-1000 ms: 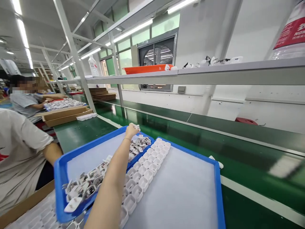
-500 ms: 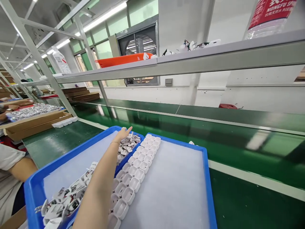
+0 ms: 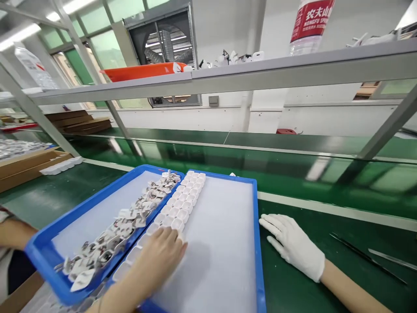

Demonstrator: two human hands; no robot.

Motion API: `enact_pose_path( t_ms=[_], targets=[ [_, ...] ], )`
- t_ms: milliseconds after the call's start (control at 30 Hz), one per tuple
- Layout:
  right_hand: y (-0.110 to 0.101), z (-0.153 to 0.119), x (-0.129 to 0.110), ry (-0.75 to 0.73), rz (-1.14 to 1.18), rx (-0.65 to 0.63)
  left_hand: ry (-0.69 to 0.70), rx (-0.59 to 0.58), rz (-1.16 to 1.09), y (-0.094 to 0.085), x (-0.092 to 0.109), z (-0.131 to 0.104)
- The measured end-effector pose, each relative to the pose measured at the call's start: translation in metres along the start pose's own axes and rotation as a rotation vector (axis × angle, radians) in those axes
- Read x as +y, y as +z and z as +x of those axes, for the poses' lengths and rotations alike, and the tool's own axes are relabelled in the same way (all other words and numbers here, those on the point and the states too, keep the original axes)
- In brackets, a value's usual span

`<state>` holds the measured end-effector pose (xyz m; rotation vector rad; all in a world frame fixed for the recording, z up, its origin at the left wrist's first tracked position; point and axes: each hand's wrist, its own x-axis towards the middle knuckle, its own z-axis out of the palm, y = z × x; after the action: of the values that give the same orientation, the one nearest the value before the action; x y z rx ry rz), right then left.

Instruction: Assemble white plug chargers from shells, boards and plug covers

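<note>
Covering part of a long block of white square plastic cups (image 3: 180, 202), the bare left hand (image 3: 163, 254) is bent at the knuckles; its fingertips are hidden beneath it, so I cannot tell whether they are spread, pressed together or pinching a cup. The block lies along the left edge of the right-hand blue tray (image 3: 258, 252), its long axis running from the tray's near-left corner towards the far-left one. From the left hand, cups extend both ahead to that far corner and along its left side. This hand is clearly the nearer: the white-gloved right hand (image 3: 295, 248) lies outside the tray's right edge, across the bare white sheet (image 3: 224, 243), palm down on the green bench (image 3: 286, 289), holding nothing, thumb a little apart from loosely extended fingers. Beyond the cups, white plug parts with metal pieces (image 3: 114, 234) are heaped along the right edge of the left-hand blue tray (image 3: 47, 269).
</note>
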<state>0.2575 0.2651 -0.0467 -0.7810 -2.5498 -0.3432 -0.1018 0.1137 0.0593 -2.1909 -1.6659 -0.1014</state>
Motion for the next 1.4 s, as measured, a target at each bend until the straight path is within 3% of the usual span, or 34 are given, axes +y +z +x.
enact_pose_path(
  t_ms=[133,267,467,667,767,900,1000,1067,1133,1233,1300,1400],
  targets=[
    [0.008,0.001,-0.005,-0.095,0.003,0.1,-0.073,-0.021,0.163,-0.01,0.023,-0.063],
    [0.007,-0.008,0.001,-0.136,-0.077,0.078,-0.241,-0.129,0.107,-0.013,0.03,-0.098],
    [-0.011,-0.028,-0.01,-0.175,-0.19,-0.054,-0.402,-0.2,0.066,-0.009,0.037,-0.107],
    [-0.038,-0.091,-0.01,-0.283,-0.22,-0.056,-0.37,-0.15,0.102,-0.015,0.042,-0.095],
    [-0.059,-0.124,0.006,-0.245,-0.239,-0.124,-0.31,-0.06,0.137,-0.028,0.055,-0.078],
    [-0.087,-0.16,0.044,0.061,-0.245,-0.227,-0.067,0.137,0.165,-0.044,0.087,-0.042],
    [-0.103,-0.176,0.067,0.258,-0.266,-0.228,0.119,0.323,0.153,-0.043,0.119,-0.009],
    [-0.11,-0.18,0.074,0.347,-0.286,-0.228,0.17,0.34,0.073,-0.037,0.143,0.016],
    [-0.114,-0.18,0.074,0.429,-0.302,-0.234,0.171,0.295,-0.149,-0.031,0.165,0.043],
    [-0.113,-0.175,0.071,0.525,-0.314,-0.259,0.063,0.226,-0.71,-0.02,0.19,0.09],
    [-0.11,-0.173,0.068,0.571,-0.306,-0.28,-0.012,0.21,-0.968,-0.009,0.2,0.122],
    [-0.104,-0.171,0.064,0.618,-0.266,-0.306,-0.126,0.19,-1.183,0.019,0.204,0.159]
  ],
)
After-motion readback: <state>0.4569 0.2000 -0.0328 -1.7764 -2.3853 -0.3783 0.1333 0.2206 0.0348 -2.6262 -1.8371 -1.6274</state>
